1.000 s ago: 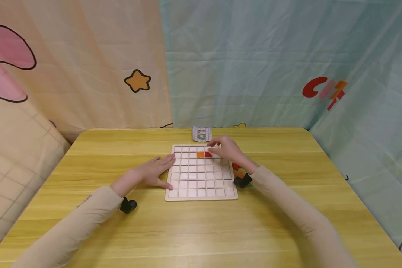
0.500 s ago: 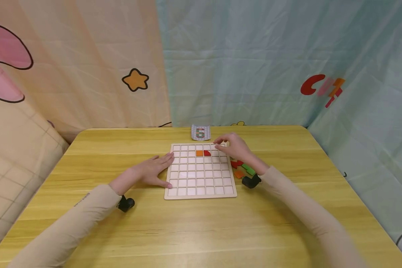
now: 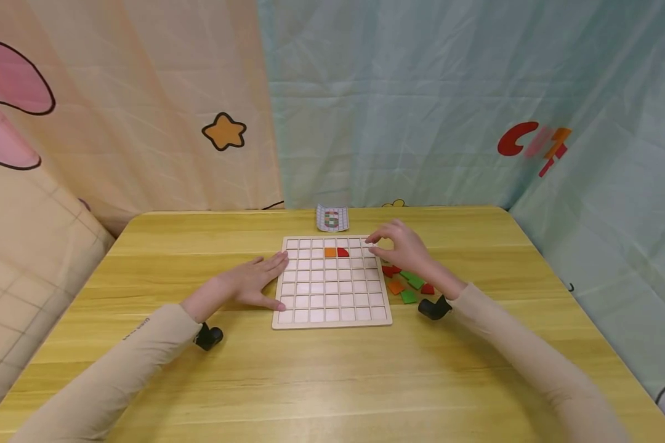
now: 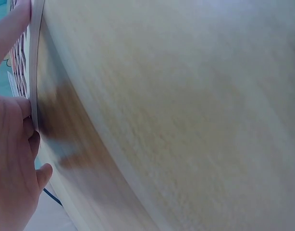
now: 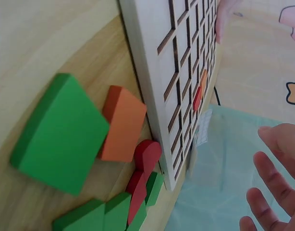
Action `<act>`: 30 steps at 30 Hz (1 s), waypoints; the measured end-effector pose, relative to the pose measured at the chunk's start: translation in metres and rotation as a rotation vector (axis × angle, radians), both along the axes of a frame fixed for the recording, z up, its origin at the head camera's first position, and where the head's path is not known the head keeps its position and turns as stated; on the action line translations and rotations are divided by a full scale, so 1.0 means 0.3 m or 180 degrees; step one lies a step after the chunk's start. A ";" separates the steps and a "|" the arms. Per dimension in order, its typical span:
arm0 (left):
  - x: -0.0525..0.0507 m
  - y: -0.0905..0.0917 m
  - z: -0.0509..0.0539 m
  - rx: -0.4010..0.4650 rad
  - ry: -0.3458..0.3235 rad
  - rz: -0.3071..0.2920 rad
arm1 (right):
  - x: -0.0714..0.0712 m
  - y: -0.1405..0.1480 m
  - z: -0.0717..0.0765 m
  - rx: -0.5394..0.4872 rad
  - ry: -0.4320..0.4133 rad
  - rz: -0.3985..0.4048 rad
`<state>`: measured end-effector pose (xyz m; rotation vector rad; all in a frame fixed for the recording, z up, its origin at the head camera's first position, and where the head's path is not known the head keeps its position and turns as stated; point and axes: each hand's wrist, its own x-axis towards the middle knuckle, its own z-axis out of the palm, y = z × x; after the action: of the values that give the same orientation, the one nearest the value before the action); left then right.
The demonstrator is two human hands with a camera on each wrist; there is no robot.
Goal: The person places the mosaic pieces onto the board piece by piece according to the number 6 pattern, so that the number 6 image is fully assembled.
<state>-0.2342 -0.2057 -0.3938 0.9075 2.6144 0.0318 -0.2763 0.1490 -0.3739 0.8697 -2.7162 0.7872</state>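
Note:
A pale wooden grid board (image 3: 332, 289) lies on the table. In its second row from the back sit an orange square tile (image 3: 330, 253) and, directly right of it, a red quarter-round tile (image 3: 343, 252). My left hand (image 3: 257, 280) rests on the board's left edge, fingers spread and straight. Above the board's back right corner hovers my right hand (image 3: 401, 246); its thumb and fingers are bent apart with nothing between them. Beside the board's right edge lie loose tiles: a green square (image 5: 61, 134), an orange one (image 5: 122, 125), red pieces (image 5: 147, 154) and more green pieces.
A small card (image 3: 332, 218) with a coloured figure on a grid stands behind the board. Patterned curtains (image 3: 388, 111) hang along the table's back and sides. Each wrist carries a black camera mount, the right one (image 3: 435, 307) close to the loose tiles.
My right hand has moved right and away from the red tile, which stays in its cell beside the orange one. More loose tiles have come into view. The left hand has stayed in place.

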 end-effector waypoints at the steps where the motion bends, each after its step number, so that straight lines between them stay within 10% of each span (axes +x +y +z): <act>1: 0.000 0.000 -0.001 0.0008 0.0001 -0.0002 | 0.003 0.009 -0.001 -0.0009 -0.0006 -0.0008; 30: -0.002 0.001 0.000 0.0009 0.0019 -0.0020 | 0.053 0.297 -0.059 -0.0191 -0.0559 -0.0260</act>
<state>-0.2348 -0.2055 -0.3937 0.9180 2.6176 0.0311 -0.2604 0.2382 -0.3916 0.7028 -2.8406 0.9644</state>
